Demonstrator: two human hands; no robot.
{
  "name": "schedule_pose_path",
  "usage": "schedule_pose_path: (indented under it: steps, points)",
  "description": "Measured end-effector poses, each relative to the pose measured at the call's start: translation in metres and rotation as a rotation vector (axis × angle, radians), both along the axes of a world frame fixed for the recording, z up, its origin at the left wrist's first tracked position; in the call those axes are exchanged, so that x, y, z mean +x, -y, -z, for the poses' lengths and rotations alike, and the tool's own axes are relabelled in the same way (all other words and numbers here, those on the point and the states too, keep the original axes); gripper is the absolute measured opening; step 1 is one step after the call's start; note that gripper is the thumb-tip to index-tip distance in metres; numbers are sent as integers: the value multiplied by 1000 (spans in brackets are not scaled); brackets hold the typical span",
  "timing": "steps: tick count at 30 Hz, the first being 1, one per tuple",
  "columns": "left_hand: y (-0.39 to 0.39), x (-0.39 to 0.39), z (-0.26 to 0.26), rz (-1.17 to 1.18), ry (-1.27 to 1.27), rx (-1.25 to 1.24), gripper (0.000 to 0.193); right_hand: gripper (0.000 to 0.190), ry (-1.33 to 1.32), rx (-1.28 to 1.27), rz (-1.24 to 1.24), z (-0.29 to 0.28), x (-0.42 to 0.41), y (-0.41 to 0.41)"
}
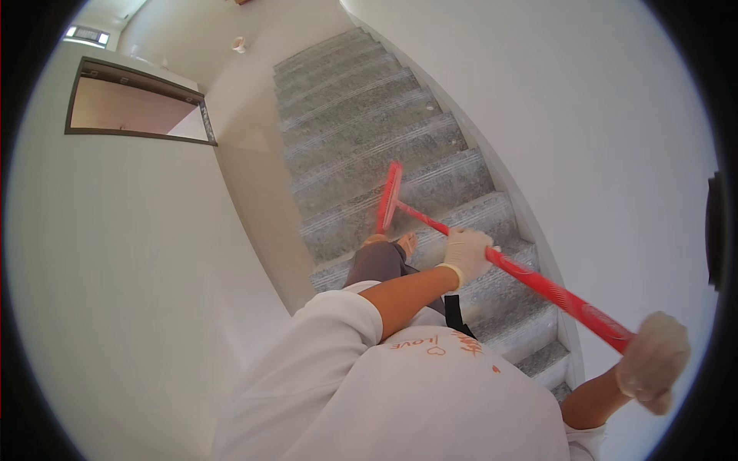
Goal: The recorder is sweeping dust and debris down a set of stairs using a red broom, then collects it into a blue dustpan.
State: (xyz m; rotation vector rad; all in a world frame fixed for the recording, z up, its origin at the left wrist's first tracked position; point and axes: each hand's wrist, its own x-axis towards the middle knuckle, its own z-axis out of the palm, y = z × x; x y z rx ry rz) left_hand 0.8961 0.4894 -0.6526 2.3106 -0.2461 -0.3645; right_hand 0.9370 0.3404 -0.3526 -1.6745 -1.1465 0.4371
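Note:
A red push broom with a long red handle (565,297) runs from the lower right to the middle of the view. Its wide head (391,196) is over the grey stone stairs (351,178), just beyond my feet. In a pale glove, my left hand (468,253) is closed around the middle of the handle. My right hand (654,360), also gloved and a little blurred, grips the handle near its upper end, at the far right.
Bare feet (408,244) are on a step close to the broom head. A white wall (611,144) curves along the right of the stairs. To the left stand a pale wall (144,242) and a dark-framed opening (141,109). A small round object (238,44) lies beyond.

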Motion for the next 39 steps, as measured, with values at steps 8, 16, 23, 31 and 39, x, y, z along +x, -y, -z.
schedule_pose_path:
  steps: [8, 16, 23, 31, 39]
  points:
    - [-50, 35, -2, -70, 152, 74, 29, 21, 2088, -1270, 645, 11, -7, 47]
    - [-236, 5, 181, -269, -157, 438, 31, 23, 1397, -1067, 298, 225, 12, -99]
    - [-207, 50, 194, -125, -99, 154, 29, 16, -302, 76, 178, 186, 61, -181]
    - [-212, 83, 107, -97, 43, 2, 29, 36, -493, 286, -412, 92, 109, -191]
    - [-304, 50, 157, 47, -295, 149, 29, 25, -550, 297, 77, 166, 70, -274]
